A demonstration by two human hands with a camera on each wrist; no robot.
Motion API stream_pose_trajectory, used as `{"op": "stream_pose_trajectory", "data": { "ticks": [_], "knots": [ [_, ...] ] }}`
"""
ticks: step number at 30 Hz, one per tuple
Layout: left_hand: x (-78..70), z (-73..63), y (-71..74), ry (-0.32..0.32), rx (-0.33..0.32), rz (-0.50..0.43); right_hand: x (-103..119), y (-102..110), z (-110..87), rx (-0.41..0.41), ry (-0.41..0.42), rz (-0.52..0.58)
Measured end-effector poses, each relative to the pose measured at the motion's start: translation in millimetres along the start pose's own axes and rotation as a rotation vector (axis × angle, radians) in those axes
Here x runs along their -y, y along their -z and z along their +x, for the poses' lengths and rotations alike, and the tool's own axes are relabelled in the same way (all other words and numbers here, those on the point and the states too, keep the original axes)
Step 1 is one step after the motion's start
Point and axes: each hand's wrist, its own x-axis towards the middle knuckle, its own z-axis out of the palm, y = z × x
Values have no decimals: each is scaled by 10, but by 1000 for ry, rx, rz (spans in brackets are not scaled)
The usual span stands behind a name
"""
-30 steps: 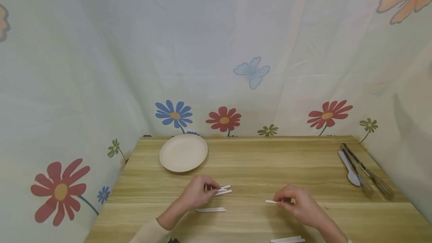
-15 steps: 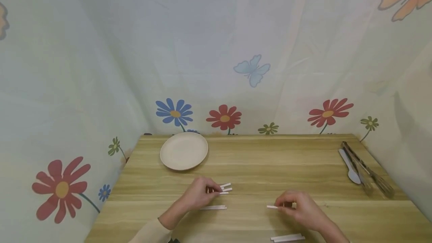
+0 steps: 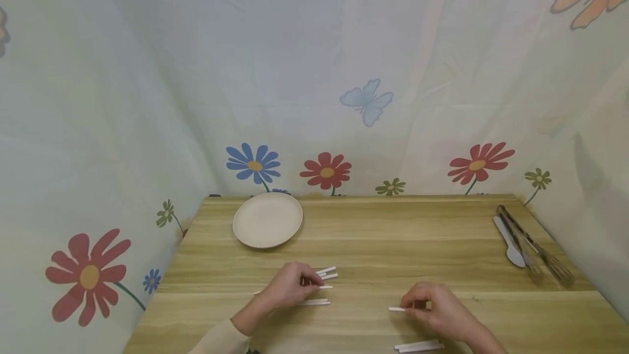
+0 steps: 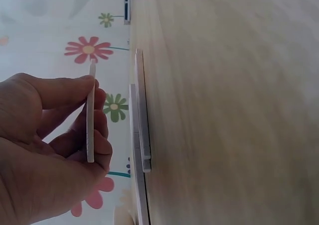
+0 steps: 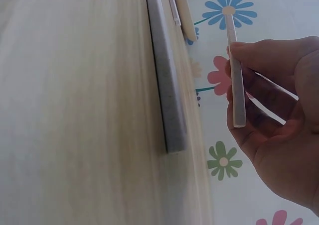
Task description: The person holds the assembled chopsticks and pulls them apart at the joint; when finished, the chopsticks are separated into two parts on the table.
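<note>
My left hand pinches a thin white stick between thumb and fingers, raised above the table in the left wrist view. Just beyond that hand, a small group of white sticks lies on the wood. Another pair lies on its near side, partly covered by the hand. On the right, my right hand holds a short white stick by thumb and fingertips, its end pointing left. Below this hand, several white sticks lie side by side near the bottom of the head view.
A round cream plate stands at the back left of the wooden table. At the right edge lie a white spoon, metal tongs and a whisk. A flower-printed curtain closes off the back and sides.
Both hands have drifted a little nearer the person, each keeping its stick. The stick in the left hand now shows apart from the group beyond it.
</note>
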Motion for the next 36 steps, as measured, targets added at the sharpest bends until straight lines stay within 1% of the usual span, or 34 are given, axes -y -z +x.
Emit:
{"op": "stream_pose_trajectory", "data": {
  "ticks": [6, 9, 12, 15, 20, 24, 27, 30, 33, 36],
  "knots": [
    [-1, -4, 11, 31, 22, 8, 2, 14, -22, 34, -7, 22],
    [5, -5, 16, 41, 28, 14, 2, 17, -25, 36, -1, 29],
    [9, -10, 17, 40, 29, 18, -6, 6, -27, 38, 16, 29],
    [16, -19, 13, 40, 33, 20, -8, -7, -38, 59, 13, 46],
    [42, -27, 7, 51, 43, 22, 7, -4, -61, 96, -31, 61],
    [59, -26, 9, 59, 50, 28, 31, 14, -57, 139, -105, 78],
    [66, -29, 11, 67, 56, 39, 42, 24, -54, 163, -139, 104],
    [68, -37, 17, 68, 59, 55, 38, 26, -61, 170, -134, 128],
    [56, -45, 27, 58, 58, 62, 33, 26, -67, 178, -113, 136],
    [46, -47, 36, 62, 58, 68, 32, 30, -65, 188, -98, 132]
  ]
}}
